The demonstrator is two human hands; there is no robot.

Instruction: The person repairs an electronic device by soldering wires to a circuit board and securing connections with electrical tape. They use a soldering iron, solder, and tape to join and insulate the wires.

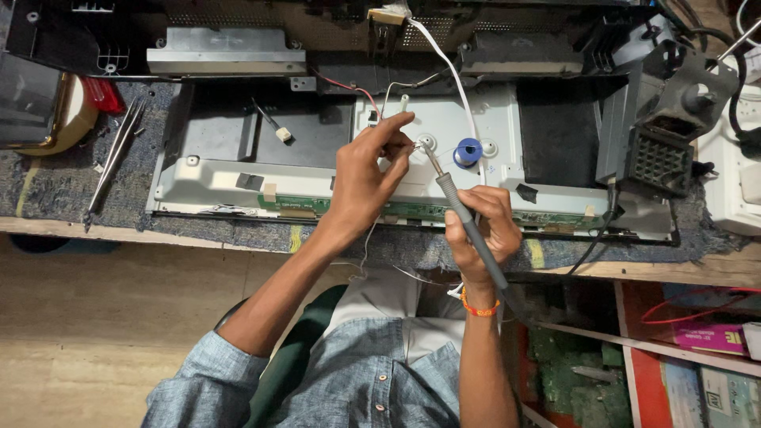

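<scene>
Two hands: left hand (pixel 366 178) pinching wire (pixel 406 147), right hand (pixel 482 226) gripping soldering iron (pixel 464 214).

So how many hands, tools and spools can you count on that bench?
Hands: 2, the left hand pinching a thin wire and the right hand holding the soldering iron
Soldering irons: 1
Tweezers: 1 pair, lying at the left of the bench
Blue spools: 1, on the metal panel
Total: 5
</scene>
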